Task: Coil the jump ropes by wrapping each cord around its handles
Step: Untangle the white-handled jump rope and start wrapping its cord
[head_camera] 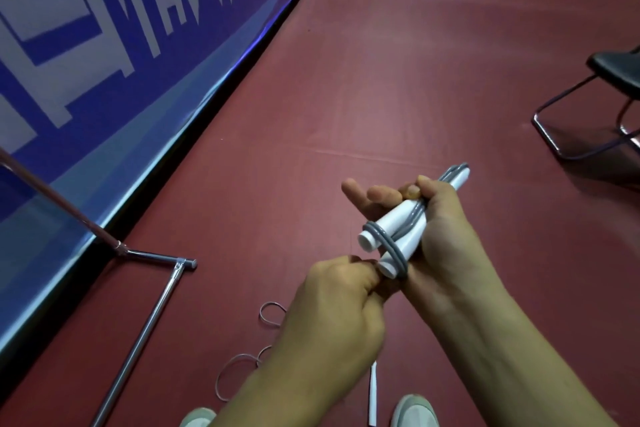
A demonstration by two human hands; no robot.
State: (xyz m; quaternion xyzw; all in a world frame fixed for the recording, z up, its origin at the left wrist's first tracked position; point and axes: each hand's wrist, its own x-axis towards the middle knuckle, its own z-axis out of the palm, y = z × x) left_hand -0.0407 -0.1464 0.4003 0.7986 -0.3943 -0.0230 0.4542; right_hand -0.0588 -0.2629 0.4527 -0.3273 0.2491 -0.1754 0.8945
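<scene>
Handles (384, 224), two and white, lie side by side at centre frame, gripped in the right hand (446, 229): thumb clamped across them, index finger pointing free. Grey cord (398, 255) runs along the pair and makes two turns around the lower ends. The left hand (336, 302), just below them, has its fingers curled tight at the cord beside those ends; it appears to pinch the running length.

Step in hand, as judged: laying further turns.
- Keep the handles parallel and pressed together.
- Hold steady tension from the left hand.
- Seat each turn touching the previous one, working up the handles.
- Do not let turns slip off the open ends.

Count, outward: one rope in hand. At lower frame, on the red floor (398, 62), one more handle (373, 395) and loose loops (235, 374), apparently a second rope, its other handle hidden. Two shoes (415, 411). One metal stand (149, 322), lower left. One chair (613, 69), right edge. One blue banner (104, 28), upper left.
</scene>
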